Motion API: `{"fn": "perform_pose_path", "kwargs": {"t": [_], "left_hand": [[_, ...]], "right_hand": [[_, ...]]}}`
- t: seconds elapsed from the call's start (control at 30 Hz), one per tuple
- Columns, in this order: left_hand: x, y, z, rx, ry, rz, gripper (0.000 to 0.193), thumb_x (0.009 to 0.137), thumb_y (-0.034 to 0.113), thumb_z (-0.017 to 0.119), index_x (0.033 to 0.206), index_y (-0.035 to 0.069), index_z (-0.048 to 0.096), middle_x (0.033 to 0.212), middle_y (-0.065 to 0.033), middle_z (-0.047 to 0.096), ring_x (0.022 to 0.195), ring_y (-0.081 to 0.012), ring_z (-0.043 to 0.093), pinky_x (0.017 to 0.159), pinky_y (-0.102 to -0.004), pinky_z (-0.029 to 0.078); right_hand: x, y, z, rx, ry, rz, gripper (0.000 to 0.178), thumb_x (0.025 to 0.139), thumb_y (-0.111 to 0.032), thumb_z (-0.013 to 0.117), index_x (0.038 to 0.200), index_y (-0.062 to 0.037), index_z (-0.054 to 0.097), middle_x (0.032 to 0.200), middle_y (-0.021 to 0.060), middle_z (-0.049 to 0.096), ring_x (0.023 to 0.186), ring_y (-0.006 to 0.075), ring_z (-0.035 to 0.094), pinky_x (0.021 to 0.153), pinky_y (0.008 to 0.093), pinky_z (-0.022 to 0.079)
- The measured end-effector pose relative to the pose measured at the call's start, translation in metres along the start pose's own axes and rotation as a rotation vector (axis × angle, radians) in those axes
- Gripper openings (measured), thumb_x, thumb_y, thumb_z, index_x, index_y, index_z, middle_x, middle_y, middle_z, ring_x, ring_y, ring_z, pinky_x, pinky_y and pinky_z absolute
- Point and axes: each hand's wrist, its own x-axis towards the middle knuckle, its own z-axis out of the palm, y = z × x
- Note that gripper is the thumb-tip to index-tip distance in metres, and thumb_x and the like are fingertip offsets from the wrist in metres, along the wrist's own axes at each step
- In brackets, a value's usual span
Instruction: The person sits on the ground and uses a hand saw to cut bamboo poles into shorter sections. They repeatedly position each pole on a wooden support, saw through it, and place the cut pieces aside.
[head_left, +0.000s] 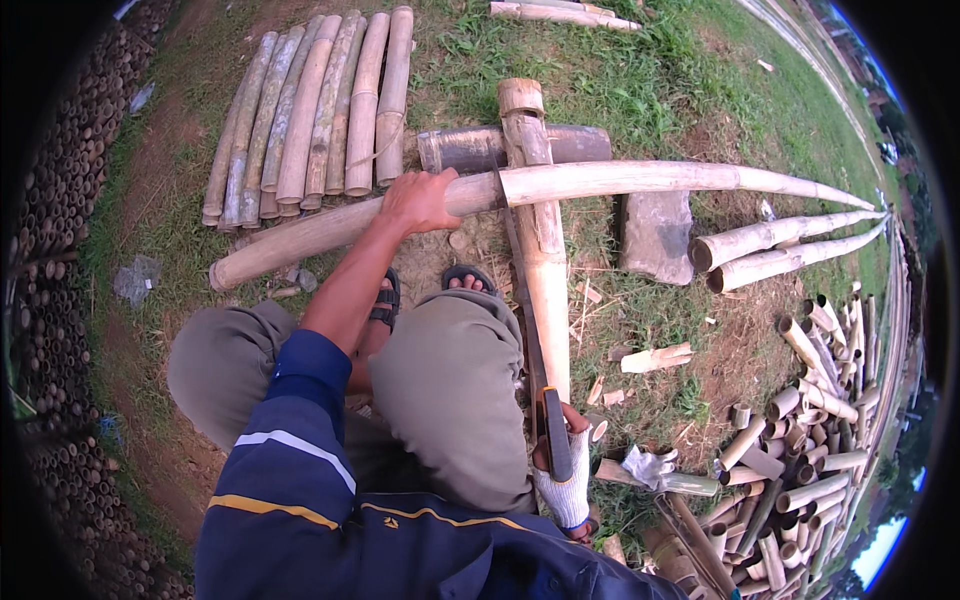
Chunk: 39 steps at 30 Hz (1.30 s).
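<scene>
A long pale bamboo pole [640, 179] lies crosswise in front of me, over a thick bamboo support [547, 300]. My left hand [420, 203] is closed around the pole, left of the support. In my right hand [566, 478], which wears a white fingerless glove, is the dark handle of a handsaw [556, 435]. The saw's blade runs away from me along the support's left side and meets the pole at a dark cut line just right of my left hand. How deep the cut goes I cannot tell.
Several cut bamboo lengths [330, 110] lie side by side at the far left. Two more poles [790, 240] and a stone block [656, 235] are to the right. A heap of short bamboo pieces [800, 490] fills the lower right; stacked bamboo [60, 400] lines the left.
</scene>
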Motion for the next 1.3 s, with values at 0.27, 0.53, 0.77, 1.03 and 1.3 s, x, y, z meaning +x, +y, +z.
{"fn": "perform_pose_path", "kwargs": {"t": [0.27, 0.53, 0.77, 1.03, 1.3], "left_hand": [[0.01, 0.007, -0.005, -0.022, 0.021, 0.033, 0.076, 0.071, 0.048, 0.09, 0.133, 0.009, 0.07, 0.109, -0.0244, 0.081, 0.106, -0.0424, 0.078, 0.098, -0.0516, 0.061], [0.011, -0.008, 0.003, -0.044, 0.066, 0.096, 0.082, 0.069, 0.053, 0.089, 0.136, 0.01, 0.069, 0.108, -0.0253, 0.08, 0.105, -0.0438, 0.078, 0.097, -0.0529, 0.061], [0.001, -0.012, 0.002, -0.03, 0.058, 0.075, 0.082, 0.068, 0.055, 0.089, 0.134, 0.009, 0.07, 0.105, -0.025, 0.081, 0.102, -0.0439, 0.078, 0.094, -0.0529, 0.062], [-0.001, -0.02, -0.001, -0.068, 0.099, 0.098, 0.081, 0.068, 0.054, 0.088, 0.133, 0.008, 0.071, 0.107, -0.0255, 0.081, 0.104, -0.0433, 0.078, 0.096, -0.0522, 0.062], [0.003, -0.007, 0.004, -0.043, 0.079, 0.079, 0.076, 0.068, 0.051, 0.089, 0.126, 0.006, 0.07, 0.101, -0.0242, 0.08, 0.102, -0.0433, 0.078, 0.094, -0.0535, 0.061]], "right_hand": [[0.241, -0.044, 0.07, -0.153, 0.082, -0.356, 0.058, 0.091, -0.003, 0.073, 0.147, -0.0074, 0.056, 0.107, 0.013, 0.07, 0.092, 0.0239, 0.069, 0.084, 0.0385, 0.058], [0.043, 0.036, 0.021, -0.029, 0.044, -0.187, 0.055, 0.097, -0.009, 0.069, 0.149, -0.0028, 0.051, 0.125, 0.0125, 0.066, 0.103, 0.0183, 0.064, 0.094, 0.034, 0.053], [0.165, 0.008, 0.056, 0.035, 0.037, -0.264, 0.06, 0.088, 0.002, 0.071, 0.145, -0.0041, 0.055, 0.106, 0.0069, 0.065, 0.087, 0.0181, 0.062, 0.08, 0.0338, 0.052], [0.198, 0.007, 0.077, 0.036, 0.09, -0.36, 0.06, 0.088, 0.001, 0.072, 0.145, -0.0023, 0.055, 0.107, 0.0088, 0.066, 0.091, 0.0207, 0.065, 0.082, 0.0358, 0.055], [0.119, 0.082, 0.036, 0.489, 0.069, -0.202, 0.051, 0.087, -0.006, 0.076, 0.135, 0.0002, 0.06, 0.113, 0.0097, 0.07, 0.097, 0.0202, 0.069, 0.084, 0.03, 0.054]]}}
